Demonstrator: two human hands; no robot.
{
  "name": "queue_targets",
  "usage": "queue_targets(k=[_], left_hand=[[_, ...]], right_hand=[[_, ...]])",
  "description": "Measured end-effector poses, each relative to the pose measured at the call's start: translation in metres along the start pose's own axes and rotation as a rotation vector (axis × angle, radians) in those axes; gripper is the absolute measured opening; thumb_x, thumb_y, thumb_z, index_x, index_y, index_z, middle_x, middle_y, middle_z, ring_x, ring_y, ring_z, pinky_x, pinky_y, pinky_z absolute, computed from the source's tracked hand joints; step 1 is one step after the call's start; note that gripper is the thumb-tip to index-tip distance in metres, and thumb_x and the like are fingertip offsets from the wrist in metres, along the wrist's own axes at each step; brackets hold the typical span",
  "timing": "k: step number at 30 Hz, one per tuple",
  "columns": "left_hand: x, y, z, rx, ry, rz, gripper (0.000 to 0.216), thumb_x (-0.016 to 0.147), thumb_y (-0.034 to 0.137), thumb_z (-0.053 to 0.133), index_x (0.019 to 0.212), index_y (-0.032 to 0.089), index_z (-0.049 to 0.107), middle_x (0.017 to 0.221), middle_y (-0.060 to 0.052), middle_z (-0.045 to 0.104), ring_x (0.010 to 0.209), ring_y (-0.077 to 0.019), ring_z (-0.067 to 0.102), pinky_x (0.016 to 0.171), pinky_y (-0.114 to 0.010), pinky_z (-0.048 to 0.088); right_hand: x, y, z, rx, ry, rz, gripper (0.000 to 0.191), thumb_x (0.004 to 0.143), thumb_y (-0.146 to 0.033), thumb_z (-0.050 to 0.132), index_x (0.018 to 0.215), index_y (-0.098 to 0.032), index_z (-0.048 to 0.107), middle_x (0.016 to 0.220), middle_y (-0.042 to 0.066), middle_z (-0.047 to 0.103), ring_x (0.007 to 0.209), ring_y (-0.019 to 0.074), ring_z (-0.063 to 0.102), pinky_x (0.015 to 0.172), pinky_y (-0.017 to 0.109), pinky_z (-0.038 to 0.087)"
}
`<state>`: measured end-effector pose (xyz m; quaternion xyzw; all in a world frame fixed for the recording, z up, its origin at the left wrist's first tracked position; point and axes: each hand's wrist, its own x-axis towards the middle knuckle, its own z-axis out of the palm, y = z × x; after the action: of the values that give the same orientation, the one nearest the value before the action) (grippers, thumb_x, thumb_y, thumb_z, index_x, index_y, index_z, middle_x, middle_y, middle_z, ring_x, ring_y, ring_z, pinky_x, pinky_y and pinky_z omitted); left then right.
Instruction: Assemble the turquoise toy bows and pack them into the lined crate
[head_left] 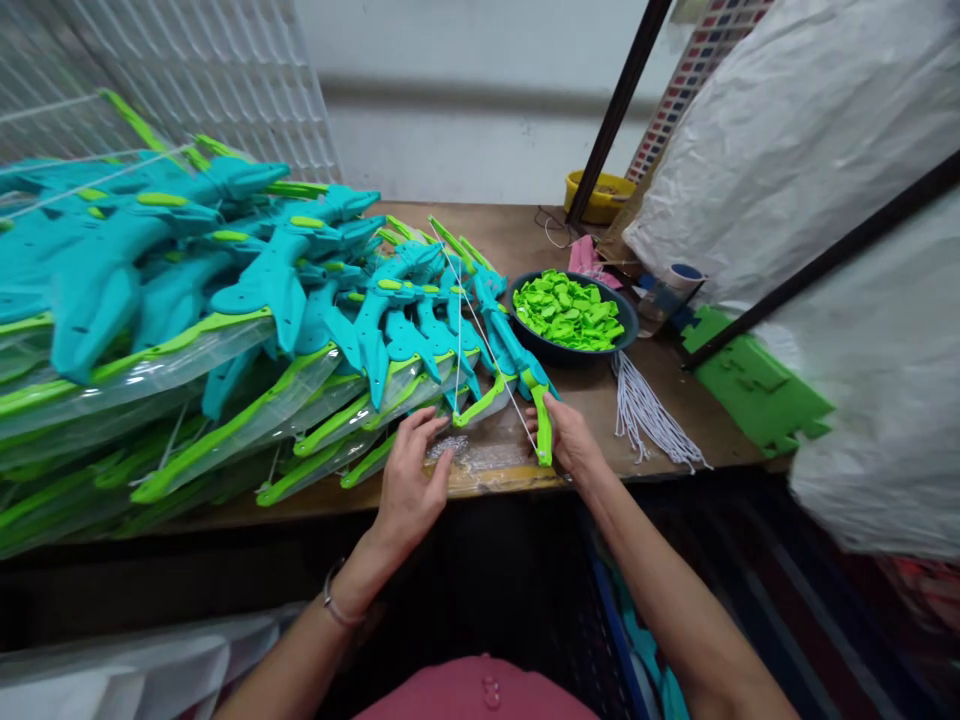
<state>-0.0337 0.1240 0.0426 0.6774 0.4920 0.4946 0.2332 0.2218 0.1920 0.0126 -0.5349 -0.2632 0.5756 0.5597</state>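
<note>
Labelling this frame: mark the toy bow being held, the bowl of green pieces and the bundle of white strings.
toy bow (501, 340), head view, teal limb.
bowl (627, 322), head view, dark rim.
white strings (646, 412), head view, mid-bundle.

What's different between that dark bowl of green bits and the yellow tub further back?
The dark bowl sits near the right hand, heaped with bright green plastic pieces; the yellow tub stands at the table's far edge, its contents too dim to tell. The bowl looks wider and shallower than the tub. Both are round and rest on the wooden table.
</note>
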Motion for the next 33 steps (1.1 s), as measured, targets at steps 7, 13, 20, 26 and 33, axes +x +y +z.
queue_targets(k=[7, 13, 20, 26, 33], left_hand=[[0.027, -0.025, 0.041, -0.411, -0.126, -0.318, 0.043, 0.086, 0.034, 0.067, 0.125, 0.014, 0.064, 0.125, -0.017, 0.07, 0.11, -0.0279, 0.071, 0.092, -0.04, 0.061], [0.009, -0.01, 0.045, -0.559, -0.136, -0.405, 0.042, 0.086, 0.039, 0.069, 0.12, 0.013, 0.068, 0.12, -0.015, 0.074, 0.105, -0.0253, 0.072, 0.094, -0.037, 0.06], [-0.019, -0.005, 0.016, -0.573, -0.152, -0.423, 0.051, 0.09, 0.04, 0.069, 0.135, 0.017, 0.06, 0.135, -0.017, 0.068, 0.115, -0.025, 0.071, 0.098, -0.036, 0.06], [-0.055, -0.024, -0.011, -0.197, -0.061, -0.271, 0.025, 0.097, 0.038, 0.062, 0.109, 0.019, 0.072, 0.111, -0.01, 0.075, 0.096, -0.0227, 0.075, 0.085, -0.034, 0.063], [-0.055, -0.067, -0.033, 0.264, -0.023, 0.113, 0.018, 0.1, 0.029, 0.057, 0.103, 0.021, 0.073, 0.101, -0.007, 0.078, 0.095, -0.0225, 0.075, 0.091, -0.034, 0.058]], right_hand=[[-0.004, -0.01, 0.047, -0.099, -0.116, -0.105, 0.058, 0.065, -0.061, 0.09, 0.093, -0.019, 0.061, 0.07, -0.001, 0.068, 0.052, 0.0134, 0.061, 0.042, 0.024, 0.05], [0.017, -0.011, 0.074, -0.26, -0.125, -0.146, 0.063, 0.067, -0.055, 0.088, 0.107, -0.02, 0.054, 0.052, -0.011, 0.056, 0.029, 0.009, 0.039, 0.026, 0.022, 0.024], [-0.002, -0.004, 0.049, -0.344, -0.194, -0.213, 0.053, 0.071, -0.055, 0.081, 0.103, -0.018, 0.061, 0.062, -0.005, 0.066, 0.037, 0.0096, 0.049, 0.034, 0.021, 0.036], [0.003, -0.003, -0.007, -0.479, -0.048, -0.342, 0.046, 0.076, -0.055, 0.071, 0.104, -0.019, 0.063, 0.07, -0.002, 0.067, 0.045, 0.0117, 0.053, 0.041, 0.024, 0.041], [0.034, -0.001, -0.061, -0.567, 0.208, -0.501, 0.028, 0.074, -0.043, 0.068, 0.093, -0.022, 0.065, 0.071, -0.001, 0.063, 0.063, 0.0166, 0.057, 0.061, 0.028, 0.047]])
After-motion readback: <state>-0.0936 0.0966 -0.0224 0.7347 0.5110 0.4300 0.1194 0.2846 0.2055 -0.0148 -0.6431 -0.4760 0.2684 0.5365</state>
